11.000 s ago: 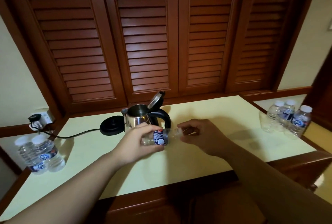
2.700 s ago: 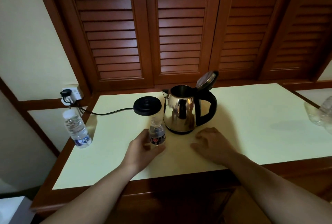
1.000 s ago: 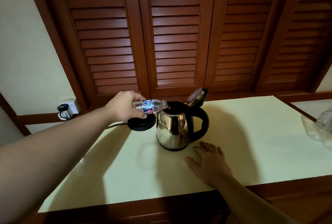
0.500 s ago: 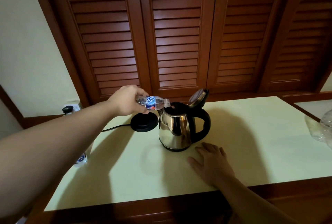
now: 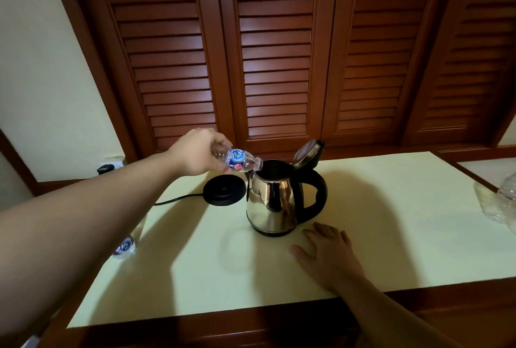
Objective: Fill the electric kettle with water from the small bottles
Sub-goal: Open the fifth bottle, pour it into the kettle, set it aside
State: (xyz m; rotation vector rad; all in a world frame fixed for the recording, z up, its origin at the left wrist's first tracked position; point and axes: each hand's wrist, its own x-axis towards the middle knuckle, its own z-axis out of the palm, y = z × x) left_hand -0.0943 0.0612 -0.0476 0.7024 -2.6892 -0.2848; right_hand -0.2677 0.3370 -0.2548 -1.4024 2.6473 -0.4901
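Note:
A steel electric kettle (image 5: 272,202) with a black handle stands on the pale counter (image 5: 391,224), its lid (image 5: 307,152) tipped open. My left hand (image 5: 199,152) grips a small clear water bottle (image 5: 240,160) with a blue label. The bottle lies tilted, its mouth at the kettle's open rim. My right hand (image 5: 331,252) rests flat on the counter, fingers spread, just in front and right of the kettle, holding nothing.
The kettle's black base (image 5: 224,190) sits left of it, its cord running to a wall socket (image 5: 107,167). Another small bottle (image 5: 125,245) stands at the left, partly behind my forearm. Clear bottles (image 5: 499,202) show at the right edge. Louvred wooden doors rise behind.
The bottle's base has lifted a little, so it tilts more steeply down into the kettle. My right hand stays flat on the counter. The kettle has not moved.

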